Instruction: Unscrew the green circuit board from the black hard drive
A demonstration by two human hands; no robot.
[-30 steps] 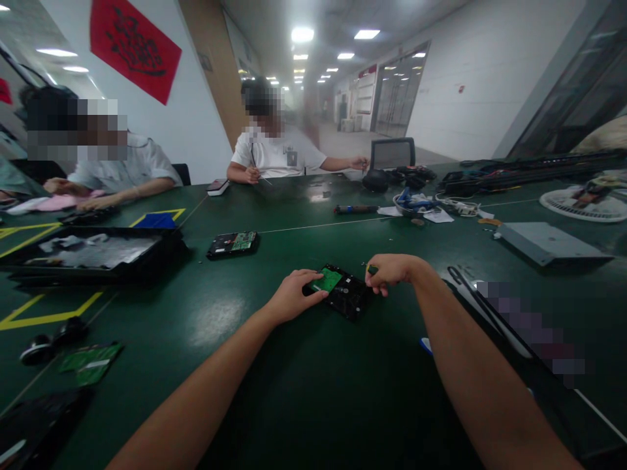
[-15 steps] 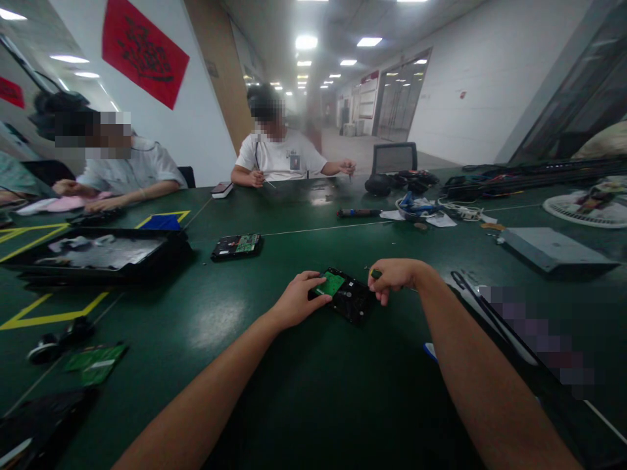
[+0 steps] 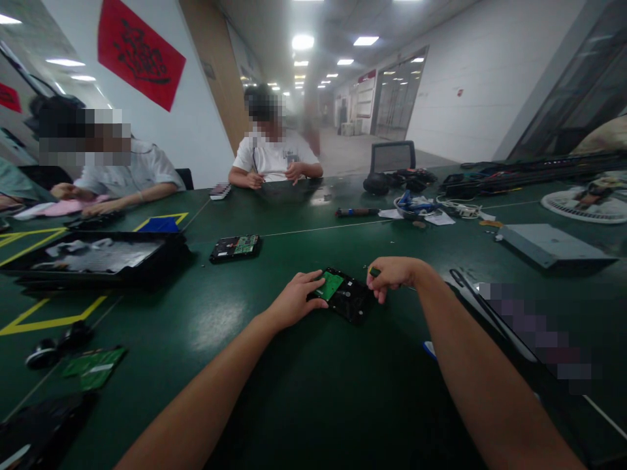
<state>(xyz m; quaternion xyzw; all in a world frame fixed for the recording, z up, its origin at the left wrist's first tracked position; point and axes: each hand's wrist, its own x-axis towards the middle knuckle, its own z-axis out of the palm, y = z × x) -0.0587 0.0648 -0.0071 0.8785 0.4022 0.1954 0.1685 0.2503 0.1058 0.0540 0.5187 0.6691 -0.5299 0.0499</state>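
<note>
Fingers (image 3: 316, 282) clasp the drive (image 3: 351, 302) — right hand (image 3: 390, 275) curled beside.

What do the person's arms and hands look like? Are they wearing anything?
Both the left arm and right arm are bare, with no sleeve in view. The left hand and right hand wear no gloves. No watch or bracelet shows; rings would be too small to tell.

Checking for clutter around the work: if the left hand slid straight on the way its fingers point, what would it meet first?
The hard drive: the left hand touches its edge by the green circuit board. Beyond it, probably the right hand, though depth is unclear.
</note>
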